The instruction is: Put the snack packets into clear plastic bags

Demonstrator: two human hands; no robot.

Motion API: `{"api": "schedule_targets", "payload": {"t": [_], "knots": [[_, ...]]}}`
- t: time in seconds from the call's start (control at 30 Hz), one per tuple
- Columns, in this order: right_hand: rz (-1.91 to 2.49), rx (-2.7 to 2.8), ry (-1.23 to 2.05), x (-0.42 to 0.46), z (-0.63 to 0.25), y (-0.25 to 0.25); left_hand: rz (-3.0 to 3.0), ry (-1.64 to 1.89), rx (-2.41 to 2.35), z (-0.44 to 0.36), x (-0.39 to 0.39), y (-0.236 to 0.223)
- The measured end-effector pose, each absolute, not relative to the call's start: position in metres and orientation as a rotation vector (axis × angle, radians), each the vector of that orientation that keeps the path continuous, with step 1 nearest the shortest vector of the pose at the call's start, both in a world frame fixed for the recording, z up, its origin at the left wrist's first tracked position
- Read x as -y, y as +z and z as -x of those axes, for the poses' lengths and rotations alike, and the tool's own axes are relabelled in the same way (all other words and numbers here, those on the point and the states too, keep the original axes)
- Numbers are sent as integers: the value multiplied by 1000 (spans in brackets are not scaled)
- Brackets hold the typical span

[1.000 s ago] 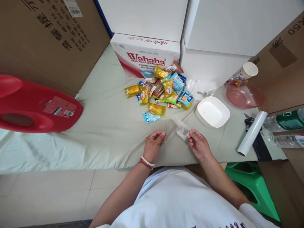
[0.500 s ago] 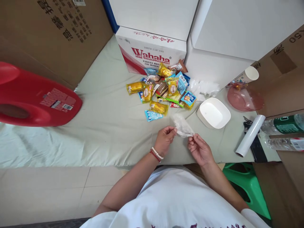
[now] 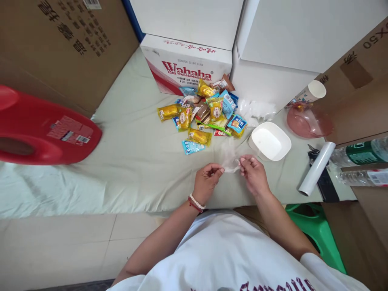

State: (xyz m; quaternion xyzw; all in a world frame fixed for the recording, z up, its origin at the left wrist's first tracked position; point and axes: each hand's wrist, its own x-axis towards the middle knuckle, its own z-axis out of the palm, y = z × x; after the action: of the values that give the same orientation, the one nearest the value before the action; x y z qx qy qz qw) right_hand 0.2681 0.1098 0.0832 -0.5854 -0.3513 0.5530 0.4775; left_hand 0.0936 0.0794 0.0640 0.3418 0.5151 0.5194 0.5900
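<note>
A small clear plastic bag point(image 3: 228, 155) is stretched between my two hands, just above the cloth. My left hand point(image 3: 207, 180) pinches its left edge between thumb and fingers. On the other side, my right hand point(image 3: 253, 171) grips the right edge in the same way. Beyond the bag lies a heap of wrapped snacks point(image 3: 216, 109) in yellow, blue, brown and green packets. A light blue packet point(image 3: 193, 147) rests at the near edge of that heap. To the right of the heap stands a white square bowl point(image 3: 269, 141) with nothing in it.
A Wahaha carton point(image 3: 186, 66) stands behind the snacks. More clear plastic bags point(image 3: 257, 109) lie near a pink bowl point(image 3: 309, 121) and a paper cup point(image 3: 317, 89). A white roll point(image 3: 317, 169) and bottles point(image 3: 363, 153) are at right, a red jug point(image 3: 72, 133) at left.
The bag's mouth is spread somewhat wider and its body now hangs away from me. My right hand has moved up and turned. The whole view has shifted slightly.
</note>
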Motion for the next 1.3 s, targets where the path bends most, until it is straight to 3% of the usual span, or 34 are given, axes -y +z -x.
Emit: {"api": "schedule_targets", "payload": {"t": [0.17, 0.33, 0.4, 0.57, 0.83, 1.3], "knots": [[1514, 698, 1664, -85, -272, 74, -566, 1301, -1260, -89, -80, 56], [1617, 1161, 834, -53, -278, 99, -806, 1237, -1378, -90, -74, 58], [1505, 1393, 726, -58, -272, 111, -945, 1248, -1420, -94, -72, 60], [1304, 1720, 914, -93, -245, 113, -1248, 1262, -1433, -98, -67, 66], [1360, 1152, 1470, -101, -238, 96, -897, 1193, -1315, -95, -66, 65], [1457, 934, 1319, -109, -235, 73, -742, 1199, -1316, -107, -86, 51]]}}
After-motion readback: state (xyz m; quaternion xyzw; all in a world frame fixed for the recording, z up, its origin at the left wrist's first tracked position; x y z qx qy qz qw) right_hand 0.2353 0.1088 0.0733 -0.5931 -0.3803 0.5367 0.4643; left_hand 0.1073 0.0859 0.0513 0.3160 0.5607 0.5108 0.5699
